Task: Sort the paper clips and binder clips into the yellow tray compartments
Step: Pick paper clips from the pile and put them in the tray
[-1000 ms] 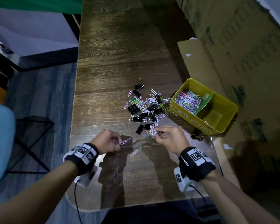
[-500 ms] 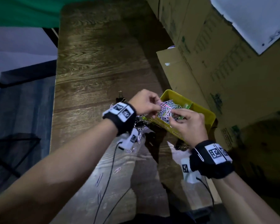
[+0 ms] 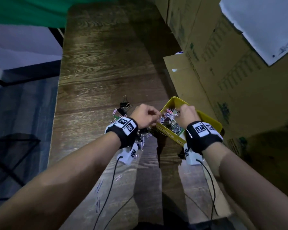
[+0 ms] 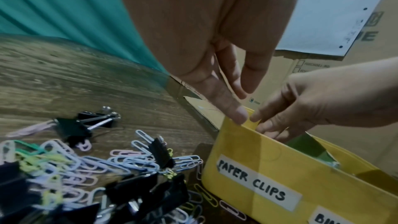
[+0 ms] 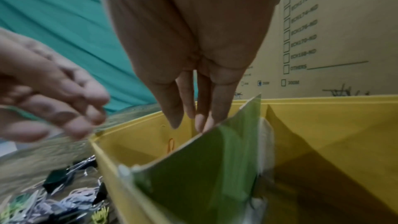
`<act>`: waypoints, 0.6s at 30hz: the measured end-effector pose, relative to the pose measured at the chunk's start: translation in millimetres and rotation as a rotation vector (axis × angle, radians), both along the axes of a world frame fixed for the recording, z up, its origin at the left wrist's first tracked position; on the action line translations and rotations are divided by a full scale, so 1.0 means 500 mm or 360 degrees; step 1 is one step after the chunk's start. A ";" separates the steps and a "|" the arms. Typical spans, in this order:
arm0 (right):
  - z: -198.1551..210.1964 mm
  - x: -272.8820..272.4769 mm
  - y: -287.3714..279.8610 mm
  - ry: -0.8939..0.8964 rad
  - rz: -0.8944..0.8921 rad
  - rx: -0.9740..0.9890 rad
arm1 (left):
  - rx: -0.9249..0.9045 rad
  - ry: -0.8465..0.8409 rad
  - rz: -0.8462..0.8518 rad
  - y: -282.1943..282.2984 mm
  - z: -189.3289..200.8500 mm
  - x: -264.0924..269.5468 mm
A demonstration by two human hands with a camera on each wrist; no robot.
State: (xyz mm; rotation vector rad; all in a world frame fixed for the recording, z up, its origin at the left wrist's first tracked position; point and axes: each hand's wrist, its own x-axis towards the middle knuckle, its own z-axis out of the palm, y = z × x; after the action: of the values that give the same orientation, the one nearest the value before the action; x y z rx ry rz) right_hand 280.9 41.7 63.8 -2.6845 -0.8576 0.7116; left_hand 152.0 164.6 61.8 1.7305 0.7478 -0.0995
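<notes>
**Inspector:** Your left hand [image 3: 145,115] hangs at the near left corner of the yellow tray [image 3: 211,121], fingers straight and relaxed, holding nothing visible. Your right hand [image 3: 187,113] reaches over the paper-clip compartment, fingers straight and close together, tips down beside the green divider [image 5: 204,168]; I see nothing pinched.

**Operator:** Count and labels?

**Inspector:** One tray, two compartments. You have a heap of coloured paper clips [image 3: 170,119] in the left one, too many to count. The front wall reads "PAPER CLIPS" [image 4: 252,182]; the second label shows only "BI". The unsorted pile [image 4: 86,168] of paper clips and black binder clips [image 4: 73,129] lies on the table [image 3: 106,63] just left of the tray, uncountable. Three or so stray clips [image 3: 118,177] lie nearer you.

**Operator:** Surroundings?

**Inspector:** Cardboard boxes [image 3: 231,72] stand right of the tray, one printed "OTHERS". Green cloth [image 3: 23,10] hangs behind. Your wrists hide part of the tray.
</notes>
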 end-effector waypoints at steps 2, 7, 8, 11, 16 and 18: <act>0.005 -0.004 0.008 -0.0030 0.0065 -0.0034 | -0.0004 0.0011 0.0007 0.010 0.008 -0.036; 0.032 -0.082 0.028 -0.0031 0.0329 0.0383 | 0.0346 0.0103 -0.0239 0.032 0.010 -0.167; 0.037 -0.109 0.033 0.0047 0.0440 0.0446 | 0.0473 0.0187 -0.0368 0.036 0.005 -0.205; 0.028 -0.202 0.041 0.0206 0.0859 0.0427 | 0.0663 0.0401 -0.0733 0.032 -0.020 -0.328; -0.071 -0.360 0.025 0.0289 0.1366 0.0179 | 0.0920 0.0795 -0.1055 -0.041 -0.097 -0.535; -0.104 -0.407 0.011 0.0252 0.1506 0.0112 | 0.0995 0.0832 -0.1129 -0.080 -0.120 -0.583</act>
State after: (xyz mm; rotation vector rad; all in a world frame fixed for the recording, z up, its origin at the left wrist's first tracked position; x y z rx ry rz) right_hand 77.3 47.2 12.1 -2.0060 -2.0647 1.0035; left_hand -139.7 124.5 1.7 2.5576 0.5155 -0.9116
